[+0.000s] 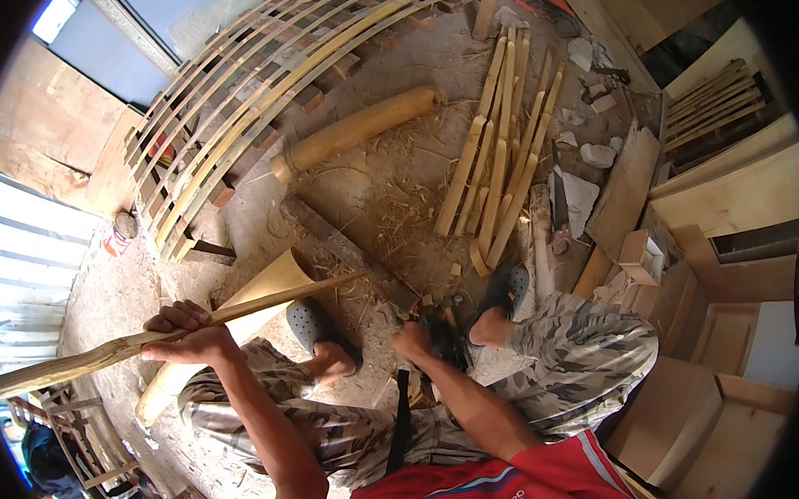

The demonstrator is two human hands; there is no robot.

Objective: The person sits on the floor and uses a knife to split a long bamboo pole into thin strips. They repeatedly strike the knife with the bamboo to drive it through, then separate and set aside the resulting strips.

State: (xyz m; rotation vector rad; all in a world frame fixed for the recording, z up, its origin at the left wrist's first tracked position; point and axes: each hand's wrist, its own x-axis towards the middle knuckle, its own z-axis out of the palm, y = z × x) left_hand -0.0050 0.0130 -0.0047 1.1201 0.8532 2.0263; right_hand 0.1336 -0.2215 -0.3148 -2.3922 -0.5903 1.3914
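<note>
My left hand (189, 336) is wrapped round a long bamboo strip (261, 307). The strip slants from the lower left up to a thin end in front of my feet. My right hand (411, 342) is closed, low between my feet, beside a dark object (447, 341); what its fingers hold I cannot make out. Beneath the strip lies a wide pale bamboo pole (276, 279), leaning past my left knee. A dirty wooden plank (350, 251) rests on the floor just ahead of my feet.
Split bamboo strips (501, 128) lie bundled ahead to the right. A thick bamboo pole (360, 132) is on the shavings-strewn floor. Several long slats (272, 89) are laid on bricks at the far left. Wooden boxes and boards (671, 408) stand close on my right.
</note>
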